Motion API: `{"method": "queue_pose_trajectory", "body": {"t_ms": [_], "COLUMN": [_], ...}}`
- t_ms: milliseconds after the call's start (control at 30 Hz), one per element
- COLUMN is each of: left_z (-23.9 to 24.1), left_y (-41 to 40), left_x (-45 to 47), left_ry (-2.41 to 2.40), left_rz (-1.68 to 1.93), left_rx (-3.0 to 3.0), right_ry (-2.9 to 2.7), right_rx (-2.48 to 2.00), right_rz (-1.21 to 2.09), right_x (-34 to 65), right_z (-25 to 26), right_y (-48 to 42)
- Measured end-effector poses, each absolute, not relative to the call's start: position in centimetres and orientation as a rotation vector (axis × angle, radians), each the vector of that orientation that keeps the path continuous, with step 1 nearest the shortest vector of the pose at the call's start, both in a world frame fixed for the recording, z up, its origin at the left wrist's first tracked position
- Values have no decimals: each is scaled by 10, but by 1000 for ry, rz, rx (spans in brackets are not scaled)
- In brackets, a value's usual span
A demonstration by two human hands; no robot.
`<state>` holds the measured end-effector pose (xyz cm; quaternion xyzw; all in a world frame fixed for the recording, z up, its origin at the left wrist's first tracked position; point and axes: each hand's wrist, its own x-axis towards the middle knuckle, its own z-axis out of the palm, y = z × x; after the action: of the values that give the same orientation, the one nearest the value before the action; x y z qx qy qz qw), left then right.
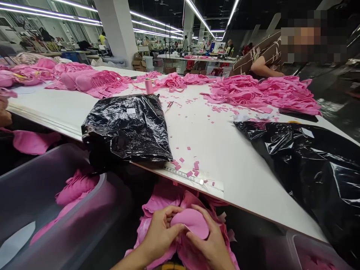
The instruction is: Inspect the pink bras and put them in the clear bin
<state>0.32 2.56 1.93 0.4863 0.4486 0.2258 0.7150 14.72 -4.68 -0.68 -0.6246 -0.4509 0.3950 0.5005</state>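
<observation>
Between my two hands, low in the head view, is a smooth pink bra cup [194, 221], curved and oval. My left hand [164, 228] grips its left edge, thumb in front and fingers curled behind. On the other side my right hand [209, 236] closes round the right edge, its thumb near the lower rim. More pink bras [152, 204] lie beneath both hands, heaped below the table edge. What the fingertips touch behind the cup is hidden.
A white table [208, 146] carries black plastic bags [129, 127], pink scraps [194, 167], a tape measure strip [180, 173], a thread spool [149, 86], small snips [170, 105] and garment piles [253, 92]. A grey bin [104, 183] stands left. Another person's arm [264, 67] reaches in at the far right.
</observation>
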Motion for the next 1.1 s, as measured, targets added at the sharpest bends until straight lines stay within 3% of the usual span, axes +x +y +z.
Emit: {"method": "queue_pose_trajectory", "body": {"t_ms": [500, 900, 1100], "left_z": [14, 0, 5], "left_y": [33, 30, 36], "left_x": [6, 7, 0], "left_ry": [878, 841, 731], "left_rz": [364, 414, 436], "left_rx": [1017, 1066, 1638], "right_ry": [-656, -227, -103], "right_rx": [-1032, -1063, -1119], "right_rz": [1573, 1547, 1575], "right_x": [149, 141, 146], "right_z": [-20, -32, -22], "right_y": [-47, -40, -35]}}
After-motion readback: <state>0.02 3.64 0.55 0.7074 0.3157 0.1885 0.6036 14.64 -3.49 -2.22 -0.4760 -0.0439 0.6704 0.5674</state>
